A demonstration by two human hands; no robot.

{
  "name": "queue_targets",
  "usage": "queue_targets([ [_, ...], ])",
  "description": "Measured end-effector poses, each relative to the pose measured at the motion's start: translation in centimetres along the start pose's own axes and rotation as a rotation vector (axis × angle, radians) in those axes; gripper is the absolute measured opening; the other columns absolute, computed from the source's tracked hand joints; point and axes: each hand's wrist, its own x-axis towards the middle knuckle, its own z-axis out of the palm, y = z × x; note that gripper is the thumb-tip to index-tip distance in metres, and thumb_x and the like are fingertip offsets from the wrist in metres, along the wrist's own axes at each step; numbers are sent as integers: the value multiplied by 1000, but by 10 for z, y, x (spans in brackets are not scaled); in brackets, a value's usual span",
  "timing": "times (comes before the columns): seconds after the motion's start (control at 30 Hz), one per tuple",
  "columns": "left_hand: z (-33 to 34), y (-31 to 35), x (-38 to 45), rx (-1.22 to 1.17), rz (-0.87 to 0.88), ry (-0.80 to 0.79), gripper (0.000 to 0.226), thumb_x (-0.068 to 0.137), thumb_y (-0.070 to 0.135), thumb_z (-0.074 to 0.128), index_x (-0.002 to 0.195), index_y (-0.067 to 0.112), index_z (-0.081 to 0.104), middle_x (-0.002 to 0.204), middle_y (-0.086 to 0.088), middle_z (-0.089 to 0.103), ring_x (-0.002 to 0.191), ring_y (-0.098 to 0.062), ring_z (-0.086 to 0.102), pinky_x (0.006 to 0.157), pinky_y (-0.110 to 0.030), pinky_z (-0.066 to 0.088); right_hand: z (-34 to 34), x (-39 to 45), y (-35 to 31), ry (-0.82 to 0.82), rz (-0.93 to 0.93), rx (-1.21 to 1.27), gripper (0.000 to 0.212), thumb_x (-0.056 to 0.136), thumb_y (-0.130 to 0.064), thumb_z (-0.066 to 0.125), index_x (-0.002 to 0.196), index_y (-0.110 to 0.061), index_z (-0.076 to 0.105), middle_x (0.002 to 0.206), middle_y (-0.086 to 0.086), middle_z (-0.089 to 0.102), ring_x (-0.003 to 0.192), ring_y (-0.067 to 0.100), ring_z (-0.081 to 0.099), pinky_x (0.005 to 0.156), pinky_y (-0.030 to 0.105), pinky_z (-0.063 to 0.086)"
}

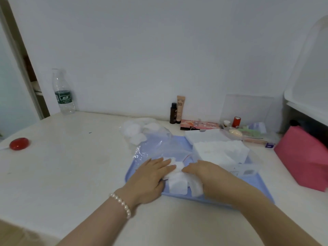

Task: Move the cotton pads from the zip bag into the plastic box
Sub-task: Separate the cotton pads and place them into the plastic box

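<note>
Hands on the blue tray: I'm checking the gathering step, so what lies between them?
In the head view, a loose pile of white cotton pads lies between the left hand and right hand on the blue tray.

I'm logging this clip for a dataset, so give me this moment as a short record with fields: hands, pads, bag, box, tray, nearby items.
left hand: flat, fingers straight, on the loose pads
right hand: fingers on the same pads, from the other side
loose pads: small white pile on the tray, between both hands
zip bag: clear, lying behind the hands, more pads at its far end
plastic box: clear, on the tray's right side, white pads stacked by it
tray: blue, on the table
nearby: water bottle, pink pouch
</note>
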Motion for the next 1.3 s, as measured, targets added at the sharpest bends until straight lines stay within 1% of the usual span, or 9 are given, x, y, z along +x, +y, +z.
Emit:
queue_targets([
  [0.1,-4,-6,4,2,-25,-47,80,69,39,7,144,31,31,154,10,23,143,-16,19,118,-33,9,5,1,-5,-9,-32,-241,66,86,-9,52,145,-18,23,141,8,39,135,22,28,110,28,12],
  [0.23,-8,-6,6,-96,-61,24,77,70,30,10,142,25,39,152,5,27,144,-18,19,106,-17,-12,9,6,-5,43,24,-216,55,85,-8,48,137,-23,36,122,0,50,124,19,37,113,38,-2],
  [0.4,-13,7,2,-125,-5,218,63,66,26,30,116,10,66,129,-7,59,124,-24,52,111,-25,17,0,7,3,85,27,-42,27,82,-14,55,104,-26,66,92,-8,42,105,13,46,109,29,17],
  [0.53,-36,32,4,-577,-83,362,52,61,32,38,99,16,70,109,7,67,105,-6,60,94,-17,41,-20,-1,13,234,52,430,15,74,-11,68,72,-25,62,85,-8,61,85,11,56,79,24,42],
  [0.67,-57,49,32,-1217,-203,362,21,74,9,63,94,8,67,90,-1,72,90,-12,66,82,-23,50,-41,1,10,301,170,1228,16,77,4,69,74,-11,65,62,-2,67,55,10,61,50,20,48],
  [0.8,-52,58,51,-1640,-233,126,70,72,43,73,115,-9,56,117,-31,60,105,-41,57,89,-46,46,-35,13,-8,376,247,1585,14,79,1,66,91,-2,62,66,13,70,50,21,64,43,22,50],
  [1.07,-42,59,55,-1881,-507,127,41,88,25,53,110,-9,58,108,-29,64,78,-33,59,51,-29,49,-13,23,-17,434,233,1489,37,67,20,69,83,-6,48,63,13,68,48,23,64,44,24,50],
  [1.13,-44,54,54,-1906,-532,156,30,88,23,51,97,-4,63,96,-23,67,74,-32,62,53,-32,51,-8,24,-16,414,248,1381,37,67,21,67,80,-7,48,59,12,66,45,22,61,41,25,48],
  [1.3,-54,35,50,-2026,-566,163,22,91,-10,41,101,-4,60,94,-16,71,82,-25,71,72,-34,57,-1,27,-8,510,321,917,29,78,7,63,66,-19,57,60,3,60,45,15,61,45,25,51],
])
